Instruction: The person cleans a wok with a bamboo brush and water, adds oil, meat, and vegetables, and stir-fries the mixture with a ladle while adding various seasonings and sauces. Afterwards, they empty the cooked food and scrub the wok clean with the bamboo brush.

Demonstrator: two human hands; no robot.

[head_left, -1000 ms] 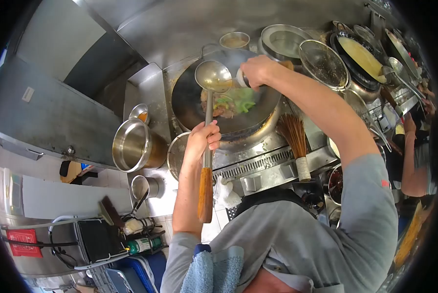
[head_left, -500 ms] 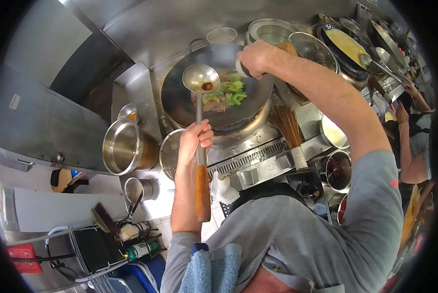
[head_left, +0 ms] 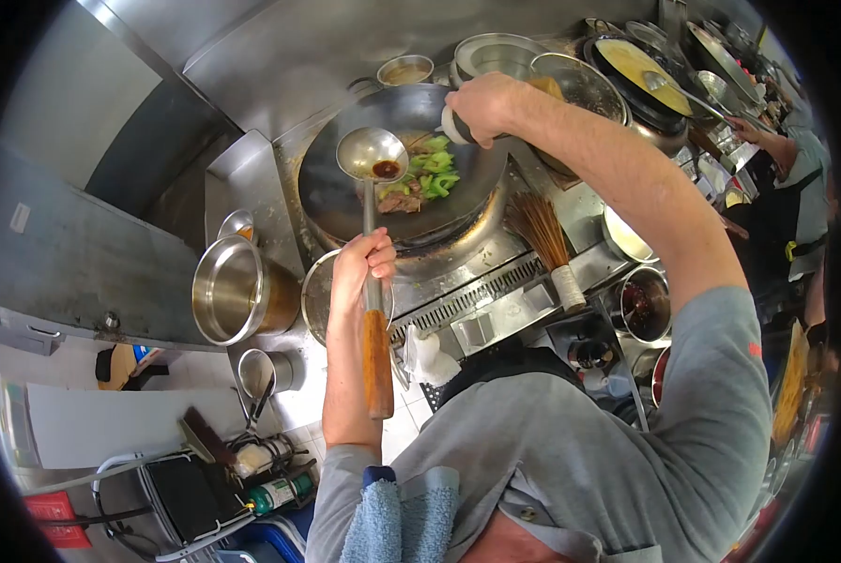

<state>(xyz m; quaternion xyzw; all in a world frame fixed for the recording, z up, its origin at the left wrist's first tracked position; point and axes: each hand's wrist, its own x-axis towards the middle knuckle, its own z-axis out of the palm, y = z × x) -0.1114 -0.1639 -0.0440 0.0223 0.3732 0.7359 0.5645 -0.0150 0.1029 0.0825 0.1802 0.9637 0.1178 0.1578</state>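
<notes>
Holding ladle (head_left: pixel 374 298) in left hand (head_left: pixel 357 260) | long axis points away from body (head_left: pixel 533 427), bowl (head_left: pixel 369 150) over wok (head_left: pixel 322 188) | right hand (head_left: pixel 481 105) gripping bottle (head_left: pixel 452 128)

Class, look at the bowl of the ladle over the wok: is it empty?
No, a little dark liquid shows in the ladle.

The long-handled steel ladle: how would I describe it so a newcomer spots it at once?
Find the large, round, dark metal wok. At its near edge, the left hand holds a long-handled steel ladle with a brown wooden grip. Unlike the round mesh strainer right of the wok, its solid bowl holds a small pool of dark brown liquid.
</notes>
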